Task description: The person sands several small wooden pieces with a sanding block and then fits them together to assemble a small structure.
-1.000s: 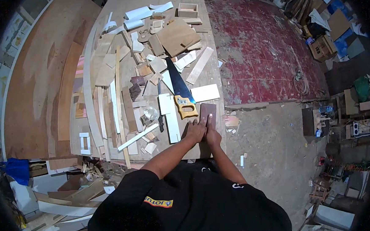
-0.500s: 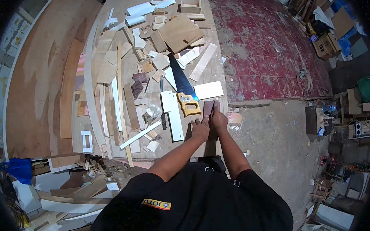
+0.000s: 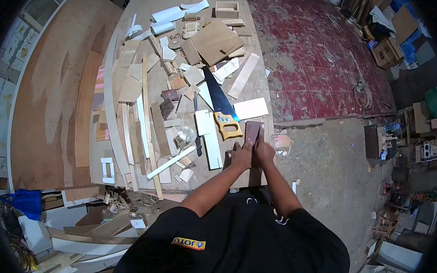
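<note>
A dark reddish-brown strip that looks like sandpaper (image 3: pixel 252 130) lies at the table's near right edge. My left hand (image 3: pixel 241 156) presses on its lower left part, fingers bent around that end. Along the strip's right side, my right hand (image 3: pixel 264 152) grips it, with a finger stretched forward over it. What lies under the strip is hidden. Just beyond my left hand rests a handsaw (image 3: pixel 228 126) with a yellow wooden handle, its dark blade pointing away. White boards flank the saw: a long one (image 3: pixel 211 144) on the left and a short one (image 3: pixel 251 108) on the right.
Wooden offcuts and long strips (image 3: pixel 148 115) cover the table's left side, near a clear round container (image 3: pixel 185 134). A brown panel (image 3: pixel 217 41) and an open wooden box (image 3: pixel 227 9) sit farther back. Concrete floor (image 3: pixel 325 165) lies to the right.
My right hand has drawn slightly back toward me, uncovering more of the brown strip. My left hand stays about where it was on the strip. The view has shifted a little.
</note>
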The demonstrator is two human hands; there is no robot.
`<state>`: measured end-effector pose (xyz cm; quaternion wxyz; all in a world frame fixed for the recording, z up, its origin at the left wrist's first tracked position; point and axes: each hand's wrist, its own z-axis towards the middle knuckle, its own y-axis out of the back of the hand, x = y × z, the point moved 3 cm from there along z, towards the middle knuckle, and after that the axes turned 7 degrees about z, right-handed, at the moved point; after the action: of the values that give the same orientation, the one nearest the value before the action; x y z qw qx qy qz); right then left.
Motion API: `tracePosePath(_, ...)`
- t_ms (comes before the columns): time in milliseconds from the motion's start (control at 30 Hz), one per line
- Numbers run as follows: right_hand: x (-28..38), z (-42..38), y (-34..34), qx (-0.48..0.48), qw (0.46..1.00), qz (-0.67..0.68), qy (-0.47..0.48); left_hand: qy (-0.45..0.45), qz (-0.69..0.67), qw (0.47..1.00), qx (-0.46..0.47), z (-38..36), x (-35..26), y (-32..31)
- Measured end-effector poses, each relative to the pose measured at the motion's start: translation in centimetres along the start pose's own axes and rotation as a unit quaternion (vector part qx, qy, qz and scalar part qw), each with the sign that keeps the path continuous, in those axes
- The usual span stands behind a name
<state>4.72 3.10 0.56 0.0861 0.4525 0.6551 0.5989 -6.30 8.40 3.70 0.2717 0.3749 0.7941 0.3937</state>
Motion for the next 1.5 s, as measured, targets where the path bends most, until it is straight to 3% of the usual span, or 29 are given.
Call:
tracePosePath(167, 0.7, 4.4, 0.3, -0.015, 1.000, -0.018, -0.007, 0.037, 0.012, 0.999, -0.006, 0.6, -0.2, -0.8)
tracePosePath(300, 0.9, -2.3, 0.3, 0.006, 0.999, 0.020, -0.028, 0.025, -0.003, 1.000, -0.006, -0.4, -0.2, 0.2)
tracePosePath(467, 1.0, -9.6, 0.9, -0.006, 0.997, 0.062, 0.049, 0.009, -0.023, 1.000, -0.019, -0.3, 0.2, 0.3)
tracePosePath(567, -0.1, -4.5, 0.0, -0.013, 0.998, 0.016, 0.060, 0.015, -0.037, 0.999, -0.015, 0.0, 0.2, 0.1)
tracePosePath(633, 0.9, 0.1, 1.4, 0.005, 1.000, -0.010, 0.009, 0.013, -0.029, 0.999, -0.006, -0.3, 0.2, 0.4)
tracePosePath(700, 0.4, 5.2, 0.8, -0.032, 0.999, -0.023, 0.014, 0.011, -0.019, 1.000, 0.001, -0.1, -0.1, 0.0)
tracePosePath(800, 1.5, 6.5, 1.6, -0.024, 0.998, -0.045, -0.031, 0.018, 0.007, 0.999, -0.028, 0.8, 0.3, -1.2)
tracePosePath(967, 0.8, -4.0, -0.2, -0.032, 0.997, 0.061, 0.024, -0.011, -0.066, 0.998, -0.001, 0.3, 0.7, -0.2)
tracePosePath(1100, 1.1, -9.0, 0.3, -0.023, 0.998, 0.044, 0.025, -0.024, -0.051, 0.998, -0.019, 1.1, 0.8, -1.5)
tracePosePath(1200, 2.9, -6.5, 2.6, 0.017, 0.996, 0.058, 0.073, -0.039, -0.048, 0.997, -0.044, 0.4, 1.0, -0.8)
tracePosePath(1367, 1.4, 4.3, 0.9, -0.003, 0.999, -0.031, 0.030, -0.047, -0.033, 0.998, -0.032, -0.6, 0.6, 0.5)
tracePosePath(1433, 2.6, 6.0, 1.4, -0.025, 0.999, -0.013, -0.021, -0.034, -0.026, 0.999, -0.008, 1.2, 0.8, -1.5)
tracePosePath(1500, 2.6, 5.3, 1.2, -0.025, 1.000, -0.013, 0.003, -0.031, -0.017, 0.999, 0.020, 1.7, 0.9, -2.5)
